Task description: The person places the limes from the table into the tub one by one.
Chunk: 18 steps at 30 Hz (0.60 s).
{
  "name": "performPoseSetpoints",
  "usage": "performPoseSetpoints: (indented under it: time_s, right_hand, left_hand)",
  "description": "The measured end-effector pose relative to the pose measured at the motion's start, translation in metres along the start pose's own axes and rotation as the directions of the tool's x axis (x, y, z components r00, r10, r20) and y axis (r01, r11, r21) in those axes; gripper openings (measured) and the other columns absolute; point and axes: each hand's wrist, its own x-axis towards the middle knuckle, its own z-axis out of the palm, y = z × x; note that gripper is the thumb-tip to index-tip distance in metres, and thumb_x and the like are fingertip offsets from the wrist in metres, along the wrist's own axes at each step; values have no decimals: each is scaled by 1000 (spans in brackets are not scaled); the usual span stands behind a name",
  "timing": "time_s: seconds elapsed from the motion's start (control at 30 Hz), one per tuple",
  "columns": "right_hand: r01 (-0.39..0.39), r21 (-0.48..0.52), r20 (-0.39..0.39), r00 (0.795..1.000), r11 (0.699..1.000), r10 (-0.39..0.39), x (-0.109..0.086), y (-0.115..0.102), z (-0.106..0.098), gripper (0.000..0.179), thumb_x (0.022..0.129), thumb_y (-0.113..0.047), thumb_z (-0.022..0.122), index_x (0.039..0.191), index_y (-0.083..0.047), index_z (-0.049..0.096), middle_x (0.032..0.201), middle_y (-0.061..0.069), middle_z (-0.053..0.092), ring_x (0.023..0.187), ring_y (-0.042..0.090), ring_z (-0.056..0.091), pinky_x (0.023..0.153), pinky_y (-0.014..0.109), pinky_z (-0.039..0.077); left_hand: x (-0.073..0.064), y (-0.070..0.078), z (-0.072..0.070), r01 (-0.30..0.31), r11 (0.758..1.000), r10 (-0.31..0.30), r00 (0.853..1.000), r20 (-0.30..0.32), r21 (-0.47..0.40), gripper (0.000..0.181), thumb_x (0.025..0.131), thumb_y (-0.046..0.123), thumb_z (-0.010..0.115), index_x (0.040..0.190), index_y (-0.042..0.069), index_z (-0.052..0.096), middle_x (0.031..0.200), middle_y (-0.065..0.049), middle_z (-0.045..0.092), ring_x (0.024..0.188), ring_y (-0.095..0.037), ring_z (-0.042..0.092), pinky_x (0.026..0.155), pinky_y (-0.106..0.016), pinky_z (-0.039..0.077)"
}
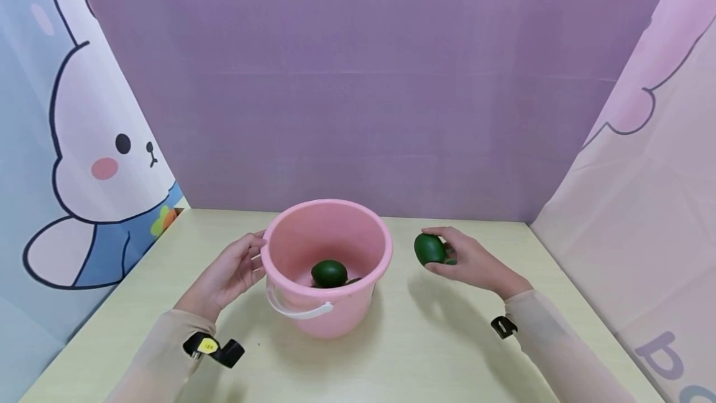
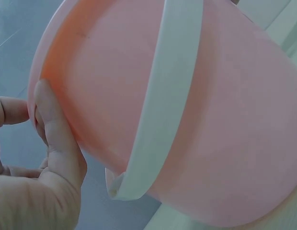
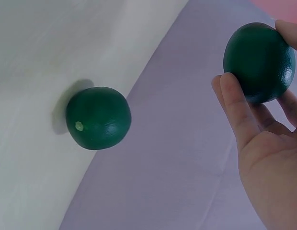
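Note:
A pink bucket [image 1: 327, 313] stands upright on the table, its white handle [image 1: 299, 313] hanging down at the front. Inside lies a smooth dark green fruit [image 1: 329, 273], with part of at least one more showing beside it. With thumb and fingers, my left hand [image 1: 232, 275] grips the bucket's left rim. My right hand [image 1: 475, 266] holds another dark green fruit [image 3: 259, 62] between thumb and fingers, raised above the table right of the bucket. One more green fruit [image 3: 98, 118], with a pale stem scar, rests on the table below that hand; the head view shows only a sliver of it.
The pale table [image 1: 403, 353] runs back to a purple cloth wall [image 1: 358, 92]. Printed cloths with a cartoon rabbit [image 1: 106, 123] on the left and cloud outlines on the right hang along the sides. Both wrists wear black straps.

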Motion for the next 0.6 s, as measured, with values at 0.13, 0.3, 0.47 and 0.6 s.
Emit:
performPoseSetpoints:
  time_s: [0.13, 0.3, 0.47, 0.6]
  right_hand:
    - [3, 23, -2, 1000, 1000, -3, 1, -4, -1, 69, 87, -24, 80, 147, -11, 46, 130, 8, 54, 93, 21, 66, 76, 33, 61]
    - [26, 33, -11, 1000, 999, -26, 3, -6, -3, 69, 87, -23, 80, 146, -12, 46, 131, 10, 53, 94, 23, 65, 75, 35, 62]
    - [57, 4, -24, 998, 998, -57, 5, -10, -5, 69, 87, -23, 80, 146, -14, 47, 137, 8, 52, 98, 22, 65, 78, 33, 61]
    - [53, -9, -22, 998, 999, -53, 7, -14, -7, 68, 87, -25, 80, 145, -15, 47, 137, 4, 52, 100, 22, 63, 80, 31, 60]
  left_hand:
    - [-1, 0, 0, 1, 1000, -1, 1000, -4, 2, 31, 105, 17, 47, 134, 9, 49, 118, -7, 59, 94, -12, 62, 77, -19, 58]
    - [-1, 1, 1, 15, 1000, -15, 1000, -20, 4, 36, 104, 17, 47, 138, 6, 44, 121, -8, 57, 96, -12, 62, 77, -19, 58]
    - [-1, 0, 1, 17, 1000, -17, 1000, -26, 15, 39, 104, 18, 47, 141, 5, 41, 122, -8, 56, 97, -12, 61, 77, -18, 58]
    - [-1, 0, 1, 15, 1000, -15, 1000, -28, 20, 38, 104, 19, 48, 140, 7, 42, 124, -8, 55, 98, -13, 62, 78, -18, 58]
